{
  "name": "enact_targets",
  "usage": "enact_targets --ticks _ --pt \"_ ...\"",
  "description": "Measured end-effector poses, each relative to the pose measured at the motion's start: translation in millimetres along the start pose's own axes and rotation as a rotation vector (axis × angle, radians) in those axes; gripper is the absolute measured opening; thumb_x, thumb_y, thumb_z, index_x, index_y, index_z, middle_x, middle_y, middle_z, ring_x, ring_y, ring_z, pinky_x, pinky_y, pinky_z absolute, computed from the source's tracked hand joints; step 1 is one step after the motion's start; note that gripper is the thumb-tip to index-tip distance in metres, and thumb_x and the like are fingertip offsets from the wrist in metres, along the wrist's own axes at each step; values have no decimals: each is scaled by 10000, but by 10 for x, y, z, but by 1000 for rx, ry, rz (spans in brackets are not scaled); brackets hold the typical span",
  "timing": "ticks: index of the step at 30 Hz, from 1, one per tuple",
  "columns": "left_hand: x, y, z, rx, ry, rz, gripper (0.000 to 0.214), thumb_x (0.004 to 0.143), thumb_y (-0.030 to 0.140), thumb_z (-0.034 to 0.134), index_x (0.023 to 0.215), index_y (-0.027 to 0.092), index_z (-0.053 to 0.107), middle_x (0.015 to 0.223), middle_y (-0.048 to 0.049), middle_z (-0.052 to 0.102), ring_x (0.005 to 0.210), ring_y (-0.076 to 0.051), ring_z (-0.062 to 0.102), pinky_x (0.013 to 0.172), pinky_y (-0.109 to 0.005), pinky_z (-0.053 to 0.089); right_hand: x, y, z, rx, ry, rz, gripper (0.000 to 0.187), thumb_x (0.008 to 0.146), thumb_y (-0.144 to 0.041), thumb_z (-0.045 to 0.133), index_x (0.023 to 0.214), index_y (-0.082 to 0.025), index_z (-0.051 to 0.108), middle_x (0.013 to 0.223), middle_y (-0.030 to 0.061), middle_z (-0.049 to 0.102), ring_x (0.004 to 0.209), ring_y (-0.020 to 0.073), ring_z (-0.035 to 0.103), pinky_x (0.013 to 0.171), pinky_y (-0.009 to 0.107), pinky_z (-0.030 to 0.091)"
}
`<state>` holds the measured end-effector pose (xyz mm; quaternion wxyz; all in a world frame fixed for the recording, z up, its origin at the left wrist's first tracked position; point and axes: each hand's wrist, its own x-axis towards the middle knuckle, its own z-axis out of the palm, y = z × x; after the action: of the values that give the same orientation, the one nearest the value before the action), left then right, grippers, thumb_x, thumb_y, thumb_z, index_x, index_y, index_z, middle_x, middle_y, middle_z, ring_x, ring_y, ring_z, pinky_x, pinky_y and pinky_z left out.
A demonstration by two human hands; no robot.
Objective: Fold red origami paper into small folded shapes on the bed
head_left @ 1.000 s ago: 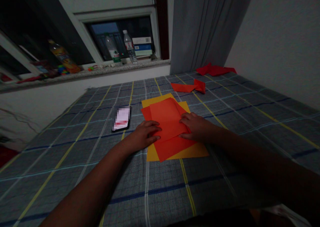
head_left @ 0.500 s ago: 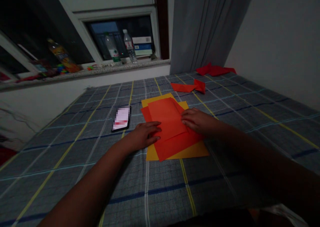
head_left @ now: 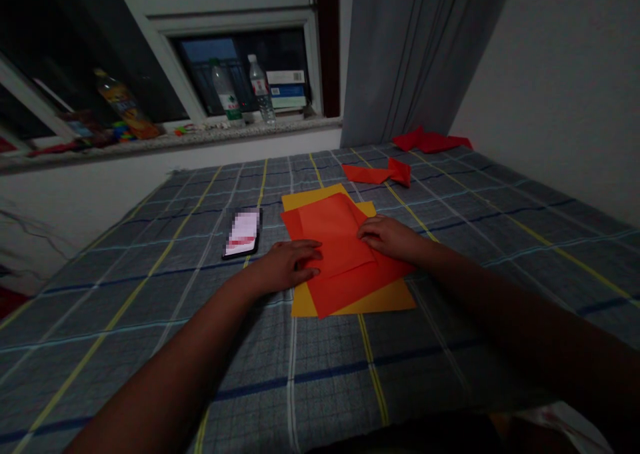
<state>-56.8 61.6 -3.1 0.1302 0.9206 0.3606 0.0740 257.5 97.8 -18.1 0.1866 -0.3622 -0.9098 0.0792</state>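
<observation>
A smaller orange paper (head_left: 335, 234), with a crease across its middle, lies on a larger orange-red sheet (head_left: 330, 297). Under both is a yellow sheet (head_left: 400, 297), its corners sticking out. My left hand (head_left: 287, 264) rests at the left edge of the smaller paper, fingers stretched out and thumb apart. At the right edge of that paper, my right hand (head_left: 387, 236) has its fingers curled in with the thumb close to them, gripping the edge.
A phone (head_left: 243, 233) with a lit screen lies left of the papers on the checked cloth (head_left: 175, 321). Behind are an orange folded paper (head_left: 370, 174) and a red one (head_left: 435, 141). Bottles, including a clear one (head_left: 261, 91), and boxes (head_left: 287, 91) stand on the windowsill.
The left edge of the smaller orange paper has shifted slightly right, showing more of the sheet below. My right hand has moved slightly left. The camera view has shifted a little.
</observation>
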Motion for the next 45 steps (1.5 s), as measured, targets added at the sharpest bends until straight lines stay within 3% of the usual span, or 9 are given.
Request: enact_targets --ticks 4,10,20,26,32,39,45 --pt "7 -10 -9 -18 -1 4 298 986 361 511 1235 266 643 1471 -68 536 1316 -238 533 1100 -422 391 -26 27 -61 42 -86 -25 270 922 -224 533 1141 -186 686 1162 103 686 1120 233 599 1032 413 416" --pt "5 -13 -21 -20 -19 15 302 993 339 497 1250 261 634 1481 -66 526 1321 -227 530 1113 -415 384 -125 69 -207 92 -267 -8 494 900 -330 594 1366 -169 569 1427 135 544 1326 266 476 1129 445 345" --pt "2 12 -45 11 -3 23 307 982 365 505 1237 262 642 1454 -68 552 1296 -235 548 1092 -419 392 -191 82 -243 111 -350 55 710 807 -406 692 1453 -199 486 1533 117 435 1407 287 399 1160 450 335" --pt "29 153 -56 151 59 19 341 992 426 486 1220 230 647 1373 -99 607 1268 -270 549 1046 -463 381 -202 13 -280 126 -329 29 622 815 -324 671 1403 -168 541 1496 131 479 1393 272 422 1170 431 327" --pt "48 264 -59 161 100 81 317 998 379 490 1218 220 653 1347 -104 612 1263 -260 542 1058 -454 395 -215 -63 -281 115 -292 4 588 797 -347 708 1348 -177 590 1439 131 531 1356 282 457 1150 443 342" --pt "43 513 61 90 49 156 353 1005 349 481 1308 220 608 1409 -98 564 1266 -242 541 1080 -404 424 -226 -321 -360 83 -291 -112 380 870 -264 637 1233 -154 661 1288 118 657 1237 260 557 1086 403 407" --pt "56 565 185 119 8 204 381 1021 316 442 1382 294 564 1464 -78 519 1322 -266 492 1088 -468 407 -234 -410 -318 69 -291 -223 263 934 -164 499 1046 -156 737 1164 100 730 1112 223 642 1034 373 455"
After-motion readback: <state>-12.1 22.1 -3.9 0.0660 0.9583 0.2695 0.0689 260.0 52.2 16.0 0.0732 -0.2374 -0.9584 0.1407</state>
